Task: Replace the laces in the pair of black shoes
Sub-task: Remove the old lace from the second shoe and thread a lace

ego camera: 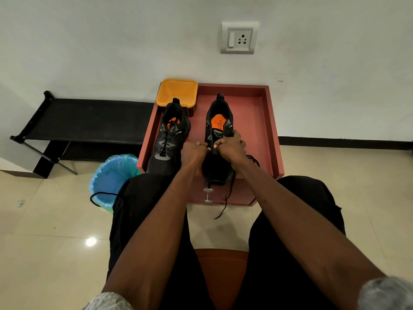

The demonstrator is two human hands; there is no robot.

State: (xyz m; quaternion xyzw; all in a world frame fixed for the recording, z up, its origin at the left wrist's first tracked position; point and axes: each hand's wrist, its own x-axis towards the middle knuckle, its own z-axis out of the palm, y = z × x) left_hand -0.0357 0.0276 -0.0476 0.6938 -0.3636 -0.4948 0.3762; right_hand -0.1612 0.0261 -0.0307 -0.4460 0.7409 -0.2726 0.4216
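Working at the right shoe (220, 128) on the red bench (257, 130), the left hand (194, 152) and right hand (230, 146) each pinch its lace (228, 195) at the eyelets, likely threading; the left shoe (169, 139) stands beside, already laced.

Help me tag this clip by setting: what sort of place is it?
Probably a room in a home or lodging: tiled floor, a wall socket, a low black rack, a lined bin, and a small red cabinet used as a worktop.

light: even, indoor | glare: spot on floor tiles (91, 241) | edges: wide-angle bending | focus: sharp
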